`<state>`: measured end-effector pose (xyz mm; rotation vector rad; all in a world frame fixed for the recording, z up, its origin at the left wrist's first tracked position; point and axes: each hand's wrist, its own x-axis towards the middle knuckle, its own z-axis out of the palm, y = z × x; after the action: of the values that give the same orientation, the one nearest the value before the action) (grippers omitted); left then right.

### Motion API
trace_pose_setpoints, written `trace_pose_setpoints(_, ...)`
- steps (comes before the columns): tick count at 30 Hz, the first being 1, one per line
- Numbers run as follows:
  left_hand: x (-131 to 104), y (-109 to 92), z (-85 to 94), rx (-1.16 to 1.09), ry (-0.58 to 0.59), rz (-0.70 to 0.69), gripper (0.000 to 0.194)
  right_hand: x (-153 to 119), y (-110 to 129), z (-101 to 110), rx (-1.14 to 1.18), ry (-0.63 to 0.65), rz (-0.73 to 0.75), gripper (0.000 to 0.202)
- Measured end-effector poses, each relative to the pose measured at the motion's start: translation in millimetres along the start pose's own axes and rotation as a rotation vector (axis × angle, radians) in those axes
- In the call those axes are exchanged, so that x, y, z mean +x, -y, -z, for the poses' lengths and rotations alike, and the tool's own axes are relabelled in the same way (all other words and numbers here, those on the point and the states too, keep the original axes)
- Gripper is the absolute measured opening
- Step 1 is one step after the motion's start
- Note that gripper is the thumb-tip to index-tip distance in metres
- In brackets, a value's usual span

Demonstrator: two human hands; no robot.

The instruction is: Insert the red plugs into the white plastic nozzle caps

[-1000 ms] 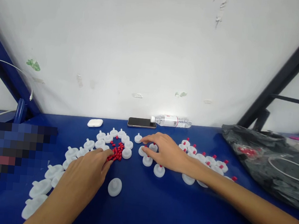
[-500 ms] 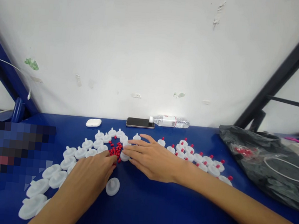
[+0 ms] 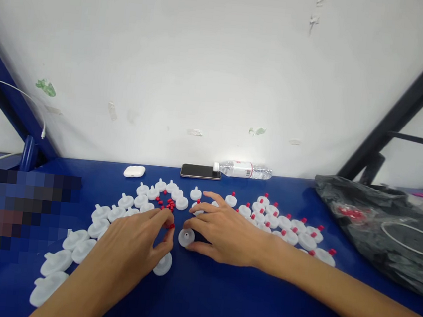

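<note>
left hand [image 3: 132, 235], lower left of centre: thumb and forefinger pinched on red cap [image 3: 172, 226]. right hand [image 3: 229, 232], centre: fingers closed at rim of white disc [image 3: 186, 238], grip partly hidden. loose red caps [image 3: 171, 203] between. bare discs [image 3: 57, 262], left; red-tipped discs [image 3: 307, 241], right: perhaps half tipped.

Both the left hand [image 3: 138, 236] and the right hand [image 3: 226, 233] look bare to me, slim-fingered, with narrow wrists and slender forearms [image 3: 316, 271], uncovered up to my view's edges.

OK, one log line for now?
left hand: red cap pinched; right hand: white disc held; near: loose caps, capped discs; back: bottle
</note>
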<state>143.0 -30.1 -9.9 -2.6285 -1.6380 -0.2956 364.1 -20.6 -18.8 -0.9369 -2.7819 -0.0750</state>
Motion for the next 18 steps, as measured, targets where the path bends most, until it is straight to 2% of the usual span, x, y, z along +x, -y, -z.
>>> trace_pose_setpoints(4,-2.3,-3.4,-1.2,-0.138,-0.063,-0.119,0.023,0.1,3.0,3.0,0.061,-0.044,-0.017,0.024)
trace_pose_setpoints(8,-1.2,-3.2,-6.0,-0.183,-0.118,-0.198,0.026,-0.3,4.1,3.4,0.092,-0.08,-0.032,0.022)
trace_pose_setpoints(18,-1.3,4.9,-8.4,-0.069,-0.016,-0.232,0.034,-1.3,2.4,0.6,0.04,-0.089,-0.061,0.023)
